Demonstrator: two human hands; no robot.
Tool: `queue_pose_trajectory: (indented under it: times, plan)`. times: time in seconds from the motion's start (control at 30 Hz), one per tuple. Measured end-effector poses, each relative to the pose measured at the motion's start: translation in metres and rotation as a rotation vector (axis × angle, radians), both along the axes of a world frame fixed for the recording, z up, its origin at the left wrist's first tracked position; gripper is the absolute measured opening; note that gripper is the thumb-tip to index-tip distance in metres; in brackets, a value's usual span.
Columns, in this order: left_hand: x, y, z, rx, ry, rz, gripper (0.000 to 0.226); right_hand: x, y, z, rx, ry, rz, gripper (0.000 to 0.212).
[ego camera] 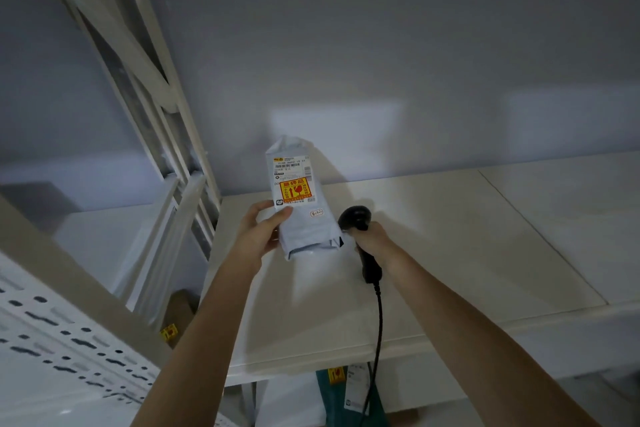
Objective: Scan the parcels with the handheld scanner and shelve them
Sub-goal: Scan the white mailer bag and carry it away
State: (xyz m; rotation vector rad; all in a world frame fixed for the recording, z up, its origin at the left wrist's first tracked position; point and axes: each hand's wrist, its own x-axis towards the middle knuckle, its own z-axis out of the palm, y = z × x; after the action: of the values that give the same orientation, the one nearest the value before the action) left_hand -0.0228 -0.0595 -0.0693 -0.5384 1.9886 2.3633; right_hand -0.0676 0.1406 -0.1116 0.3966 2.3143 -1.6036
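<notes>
Above the white shelf [450, 236], her left hand [258, 232] grips a grey parcel [301, 211]; her right hand [372, 239] clasps the black scanner [360, 236].

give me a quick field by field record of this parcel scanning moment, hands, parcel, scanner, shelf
left hand: left hand holds the grey parcel by its lower left edge, upright over the shelf
right hand: right hand has its grip round the black scanner
parcel label: faces the camera, orange sticker below the barcode
scanner: beside the parcel, cable hanging down
shelf: white top shelf
</notes>
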Motion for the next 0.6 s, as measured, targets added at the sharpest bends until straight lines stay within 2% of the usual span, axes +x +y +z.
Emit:
queue_pose_trajectory:
  times: [0.1,0.17,0.2,0.27,0.3,0.37,0.47,0.6]
  plan:
    - [-0.011,0.009,0.010,0.019,0.025,-0.055,0.034,0.002,0.006,0.001,0.024,0.005,0.008,0.029]
    - [-0.017,0.020,0.014,0.023,0.041,-0.098,0.029,0.004,0.014,0.008,0.053,0.146,-0.064,0.031]
    - [-0.019,0.026,0.015,0.033,0.048,-0.111,0.028,0.005,0.019,0.013,0.015,0.258,-0.142,0.028]
    - [-0.024,0.044,0.017,0.068,0.042,-0.141,0.032,0.014,0.034,0.030,-0.220,0.403,-0.283,0.021]
    - [-0.025,0.055,0.017,0.079,0.037,-0.157,0.036,0.020,0.043,0.038,-0.329,0.425,-0.280,0.031]
    - [-0.025,0.077,0.018,0.091,0.033,-0.202,0.042,0.035,0.061,0.052,-0.402,0.432,-0.172,0.041]
    - [-0.020,0.116,0.022,0.100,0.033,-0.291,0.042,0.055,0.085,0.065,-0.419,0.429,-0.086,0.036]
    - [-0.009,0.170,0.030,0.084,0.050,-0.386,0.041,0.078,0.127,0.074,-0.352,0.476,-0.227,0.028]
